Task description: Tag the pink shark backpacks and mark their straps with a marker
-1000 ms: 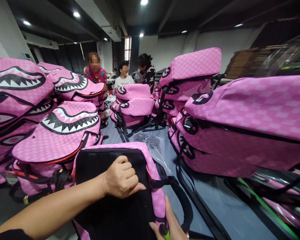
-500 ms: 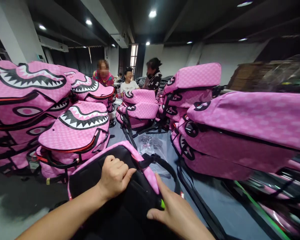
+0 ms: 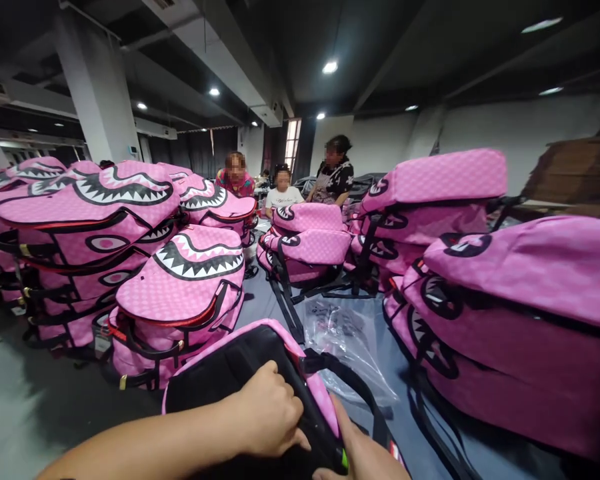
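Note:
A pink backpack (image 3: 215,380) lies in front of me with its black padded back panel facing up. My left hand (image 3: 273,410) is curled into a fist over that panel, and what its fingers hold, if anything, is hidden. At the bag's right edge, my right hand (image 3: 367,450) grips the pink side, thumb over the black panel and fingers along the outside. Part of this hand is cut off by the bottom of the view. A black strap (image 3: 363,383) loops out from the bag's upper right side.
Stacked pink shark-mouth backpacks (image 3: 180,287) stand on the left, with more stacks (image 3: 305,247) in the middle and large ones (image 3: 525,333) on the right. A clear plastic bag (image 3: 343,343) lies on the grey table (image 3: 260,300). Several people (image 3: 337,173) are beyond it.
The view has swung left and up, so everything sits further right and lower. My left fist has shifted rightward over the back panel; my right hand keeps the bag's edge.

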A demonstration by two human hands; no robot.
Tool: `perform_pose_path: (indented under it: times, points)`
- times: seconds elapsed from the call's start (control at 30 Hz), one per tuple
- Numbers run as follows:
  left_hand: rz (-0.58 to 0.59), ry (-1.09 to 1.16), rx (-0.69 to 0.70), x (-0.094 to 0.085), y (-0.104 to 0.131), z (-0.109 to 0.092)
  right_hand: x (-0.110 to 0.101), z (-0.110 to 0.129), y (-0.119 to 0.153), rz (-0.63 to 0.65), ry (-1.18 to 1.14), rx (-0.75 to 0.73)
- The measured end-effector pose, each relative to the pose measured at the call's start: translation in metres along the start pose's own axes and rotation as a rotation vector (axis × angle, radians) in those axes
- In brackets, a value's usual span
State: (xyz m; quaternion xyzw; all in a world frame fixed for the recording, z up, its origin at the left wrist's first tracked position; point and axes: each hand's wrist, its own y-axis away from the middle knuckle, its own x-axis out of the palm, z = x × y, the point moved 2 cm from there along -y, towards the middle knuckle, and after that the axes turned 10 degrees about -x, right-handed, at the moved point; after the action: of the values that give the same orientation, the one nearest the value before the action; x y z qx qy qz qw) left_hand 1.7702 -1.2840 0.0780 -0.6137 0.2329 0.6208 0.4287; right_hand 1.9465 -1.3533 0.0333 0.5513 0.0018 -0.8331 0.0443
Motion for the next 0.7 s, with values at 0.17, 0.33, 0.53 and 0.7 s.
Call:
perform_pose_path:
  times: [0.17,0.33,0.53,0.7]
  points:
    - [0.073,0.085,0.089,-0.001,0.004,0.002,0.005,0.001,-0.009,0.152,0.055,-0.005]
    - [0.216,0.092,-0.005,-0.007,-0.003,0.007,0.001,0.001,-0.010,0.207,0.046,0.011]
    - [0.080,0.078,0.001,-0.026,-0.020,0.027,-0.005,0.006,-0.005,0.175,0.045,0.041]
    - [0.106,0.063,-0.021,-0.029,-0.045,0.048,-0.004,0.008,-0.003,0.147,0.047,0.037]
